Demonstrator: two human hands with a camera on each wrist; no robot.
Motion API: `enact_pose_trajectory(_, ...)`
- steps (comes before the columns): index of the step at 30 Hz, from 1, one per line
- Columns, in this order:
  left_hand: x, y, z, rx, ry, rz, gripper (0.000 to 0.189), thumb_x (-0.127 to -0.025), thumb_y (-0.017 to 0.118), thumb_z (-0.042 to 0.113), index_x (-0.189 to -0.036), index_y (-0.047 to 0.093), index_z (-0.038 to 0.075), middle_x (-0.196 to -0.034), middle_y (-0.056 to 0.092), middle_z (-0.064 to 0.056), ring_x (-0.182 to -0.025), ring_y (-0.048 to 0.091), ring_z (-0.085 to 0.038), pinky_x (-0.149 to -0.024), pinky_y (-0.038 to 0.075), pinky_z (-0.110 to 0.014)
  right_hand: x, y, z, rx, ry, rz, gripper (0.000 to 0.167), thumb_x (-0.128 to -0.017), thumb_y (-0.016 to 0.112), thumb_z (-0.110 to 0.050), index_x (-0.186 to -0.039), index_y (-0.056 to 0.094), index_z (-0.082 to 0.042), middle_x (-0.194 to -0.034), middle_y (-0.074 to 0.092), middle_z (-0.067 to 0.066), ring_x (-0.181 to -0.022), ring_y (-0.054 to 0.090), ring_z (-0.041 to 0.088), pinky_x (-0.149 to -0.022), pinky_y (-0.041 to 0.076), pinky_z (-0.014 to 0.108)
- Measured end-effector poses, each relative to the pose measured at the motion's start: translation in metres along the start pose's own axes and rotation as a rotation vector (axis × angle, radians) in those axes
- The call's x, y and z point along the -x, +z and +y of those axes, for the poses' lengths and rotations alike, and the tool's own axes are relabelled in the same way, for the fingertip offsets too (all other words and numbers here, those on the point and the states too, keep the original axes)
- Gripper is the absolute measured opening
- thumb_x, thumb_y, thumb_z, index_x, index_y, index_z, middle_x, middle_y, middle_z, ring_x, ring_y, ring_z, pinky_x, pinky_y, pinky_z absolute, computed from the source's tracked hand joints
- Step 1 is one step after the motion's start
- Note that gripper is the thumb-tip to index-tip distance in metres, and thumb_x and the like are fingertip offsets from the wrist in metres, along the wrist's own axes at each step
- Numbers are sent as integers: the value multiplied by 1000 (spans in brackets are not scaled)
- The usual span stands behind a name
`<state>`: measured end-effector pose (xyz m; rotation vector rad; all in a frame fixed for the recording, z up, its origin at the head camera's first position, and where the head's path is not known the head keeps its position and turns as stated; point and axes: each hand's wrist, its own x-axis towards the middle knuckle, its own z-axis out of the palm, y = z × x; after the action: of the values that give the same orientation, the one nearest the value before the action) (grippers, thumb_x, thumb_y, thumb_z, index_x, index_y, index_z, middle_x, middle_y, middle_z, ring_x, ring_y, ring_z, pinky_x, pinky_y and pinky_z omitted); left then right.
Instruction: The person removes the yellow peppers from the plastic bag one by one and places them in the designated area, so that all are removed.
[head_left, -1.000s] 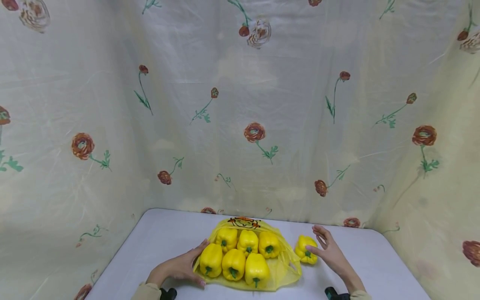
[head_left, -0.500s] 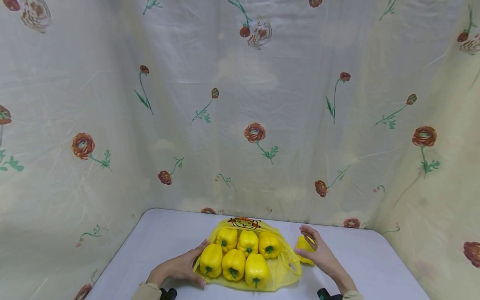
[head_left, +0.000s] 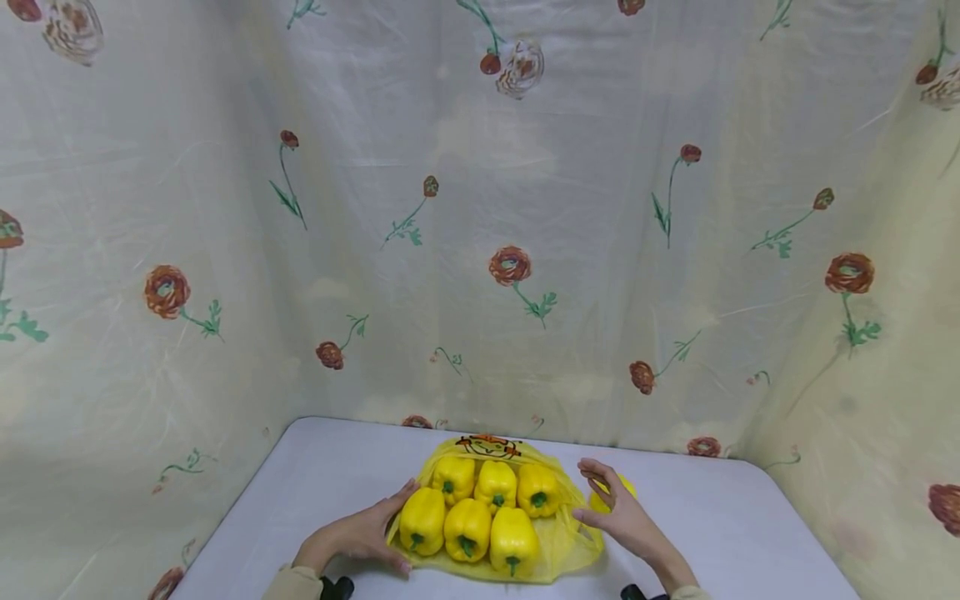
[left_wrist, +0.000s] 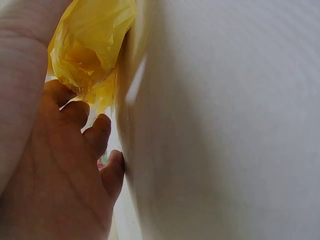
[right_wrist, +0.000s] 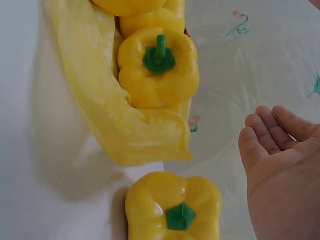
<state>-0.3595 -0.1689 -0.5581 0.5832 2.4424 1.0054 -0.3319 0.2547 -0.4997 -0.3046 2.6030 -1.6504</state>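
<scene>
A yellow plastic bag (head_left: 558, 557) with a dark printed design lies on the table, mouth towards the right. Several yellow bell peppers (head_left: 468, 530) with green stems lie in it in two rows. My left hand (head_left: 362, 531) rests against the bag's left side, thumb and fingers spread; in the left wrist view its fingers lie beside the yellow plastic (left_wrist: 95, 45). My right hand (head_left: 628, 521) is held by the bag's right end, fingers apart, holding nothing. Behind it, partly hidden in the head view, one loose bell pepper (right_wrist: 172, 200) sits outside the bag's mouth.
The white table (head_left: 322, 467) carries the bag and the loose pepper. A pale curtain (head_left: 480, 350) printed with flowers closes in the back and both sides. Black wrist straps (head_left: 339, 587) show at the lower edge of the head view.
My right hand has moved left, from beside the loose pepper to the bag's right end, passing in front of the pepper. The left hand, bag and peppers have stayed put.
</scene>
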Motion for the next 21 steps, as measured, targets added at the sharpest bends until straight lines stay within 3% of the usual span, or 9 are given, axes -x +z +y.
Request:
enact_pose_trajectory(8, -1, 0, -3, 8, 3, 2, 121, -68, 83, 53, -157, 9, 19, -164, 5, -8, -149, 13, -36, -118, 15, -62, 1, 15, -2, -34, 12, -33, 81, -81, 78, -30, -145, 33, -10, -152, 35, 13, -143, 30, 35, -119, 24, 52)
enact_pose_trajectory(21, 3, -2, -1, 0, 40, -2, 120, -69, 82, 51, -157, 8, 18, -164, 4, -9, -149, 12, -37, -118, 15, -63, 3, 33, -4, -59, -23, -169, 79, -84, 75, -29, -146, 30, -9, -153, 31, 13, -142, 30, 34, -120, 23, 51)
